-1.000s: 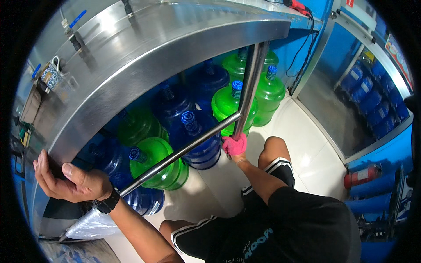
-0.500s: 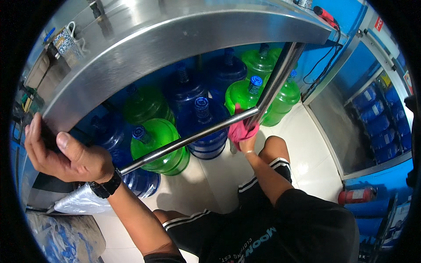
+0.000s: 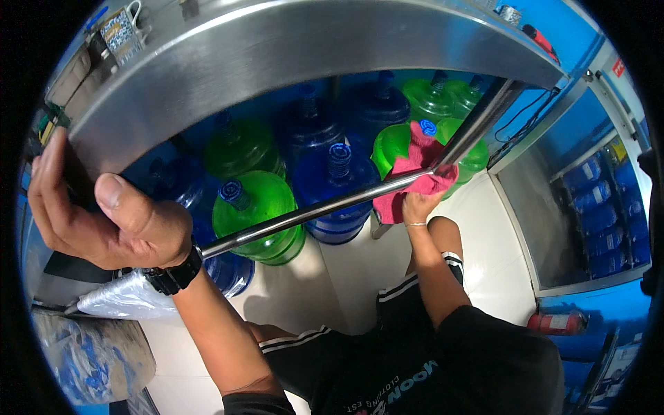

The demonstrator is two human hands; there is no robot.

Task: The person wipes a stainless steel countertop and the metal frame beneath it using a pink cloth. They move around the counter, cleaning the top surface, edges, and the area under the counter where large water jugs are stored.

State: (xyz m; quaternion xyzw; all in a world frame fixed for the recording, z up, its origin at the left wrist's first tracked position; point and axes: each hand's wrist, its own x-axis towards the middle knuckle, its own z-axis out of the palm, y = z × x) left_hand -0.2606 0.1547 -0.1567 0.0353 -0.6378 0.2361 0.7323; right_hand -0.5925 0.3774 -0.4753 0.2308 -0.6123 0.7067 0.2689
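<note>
My right hand [image 3: 420, 205] is closed on a pink rag [image 3: 415, 176], bunched over the steel rail [image 3: 311, 214] close to the right corner, where the rail meets the slanted leg [image 3: 484, 117] of the steel counter [image 3: 290, 48]. The rag looks soft, light and limp, so it folds around the tube easily; best held in a wad with the fingers pressing it from below and the thumb side, the way I have it. It probably slides well on the polished metal but could slip off if my grip goes loose. The rail looks stiff, smooth and slick, no give. My right arm reaches forward and slightly up from the lower edge, wrist straight, a thin bracelet at the wrist. My left hand [image 3: 104, 207] is clamped on the left front edge of the counter, thumb up over the edge, fingers wrapped behind and out of sight, a black watch [image 3: 174, 273] on the wrist, elbow bent and forearm rising from below. Under the counter stand green jugs [image 3: 259, 207] and blue jugs [image 3: 332, 183], crowded and touching. A clear plastic bag [image 3: 124, 297] lies near the left lower side.
</note>
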